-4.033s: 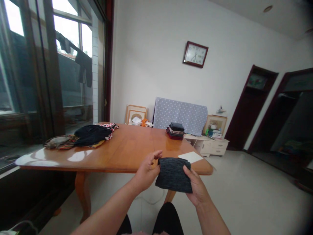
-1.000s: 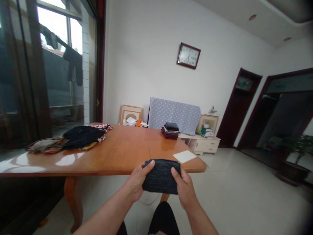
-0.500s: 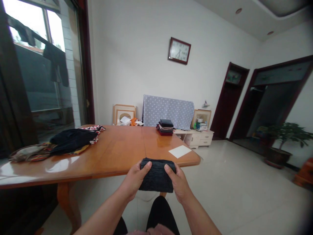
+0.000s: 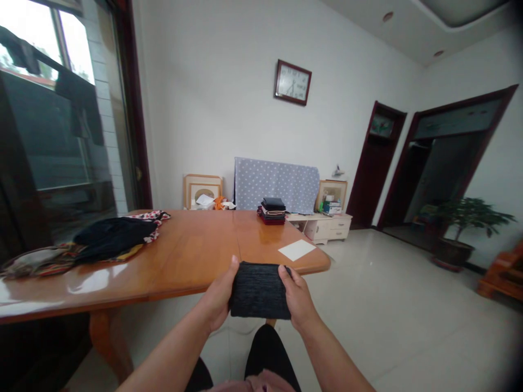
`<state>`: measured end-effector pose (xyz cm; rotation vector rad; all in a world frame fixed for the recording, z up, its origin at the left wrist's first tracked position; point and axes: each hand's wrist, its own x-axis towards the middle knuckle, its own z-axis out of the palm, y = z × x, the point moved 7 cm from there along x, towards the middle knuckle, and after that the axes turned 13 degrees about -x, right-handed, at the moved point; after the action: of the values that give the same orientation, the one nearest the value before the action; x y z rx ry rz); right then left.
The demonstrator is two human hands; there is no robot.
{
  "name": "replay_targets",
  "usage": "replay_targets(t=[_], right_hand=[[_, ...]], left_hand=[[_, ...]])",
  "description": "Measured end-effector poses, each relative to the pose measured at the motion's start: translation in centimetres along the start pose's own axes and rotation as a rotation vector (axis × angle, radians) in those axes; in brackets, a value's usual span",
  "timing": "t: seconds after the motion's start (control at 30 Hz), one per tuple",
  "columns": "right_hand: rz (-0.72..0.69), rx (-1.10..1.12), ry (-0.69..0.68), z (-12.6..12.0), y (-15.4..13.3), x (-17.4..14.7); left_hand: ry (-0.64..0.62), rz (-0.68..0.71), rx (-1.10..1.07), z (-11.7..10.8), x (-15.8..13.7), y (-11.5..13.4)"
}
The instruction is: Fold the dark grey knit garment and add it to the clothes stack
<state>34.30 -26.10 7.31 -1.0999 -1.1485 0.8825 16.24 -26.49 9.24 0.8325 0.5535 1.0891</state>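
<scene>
A dark blue-black folded garment [image 4: 260,291], finely ribbed and packed into a neat rectangle, is held up just off the table's near edge. At its left side is my left hand [image 4: 220,296], thumb pointing up along the edge and fingers hidden behind the cloth. My right hand [image 4: 298,296] grips the opposite side, its thumb on the upper right corner. Further back on the table stands a stack of folded clothes [image 4: 272,211], dark with some deep red. A loose heap of clothes [image 4: 110,237] in black, patterned and striped cloth lies at the left.
The brown wooden table [image 4: 196,245] stretches ahead and left. A white sheet [image 4: 297,250] lies near its right corner. Behind are a spotted grey cloth cover [image 4: 278,182] and a white cabinet [image 4: 330,228]. A potted plant [image 4: 453,250] stands on the floor at right.
My left thumb has moved off the garment's front to its left edge, and my right thumb has shifted toward the right corner. The view has turned slightly right.
</scene>
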Motion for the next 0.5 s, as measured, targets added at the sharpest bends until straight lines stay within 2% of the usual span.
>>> replay_targets(t=[0.07,0.17,0.4,0.5], right_hand=[[0.036,0.017,0.003,-0.2,0.6,0.0],[0.08,0.042,-0.001,-0.4,1.2,-0.2],[0.116,0.025,-0.023,-0.3,1.8,-0.2],[0.114,0.013,-0.042,-0.2,1.8,-0.2]], left_hand=[[-0.069,-0.077,-0.041,0.5,-0.2,-0.1],[-0.144,-0.116,-0.048,1.2,-0.6,0.2],[-0.13,0.059,0.054,1.5,-0.6,0.3],[-0.075,0.059,0.017,0.7,-0.1,-0.2]])
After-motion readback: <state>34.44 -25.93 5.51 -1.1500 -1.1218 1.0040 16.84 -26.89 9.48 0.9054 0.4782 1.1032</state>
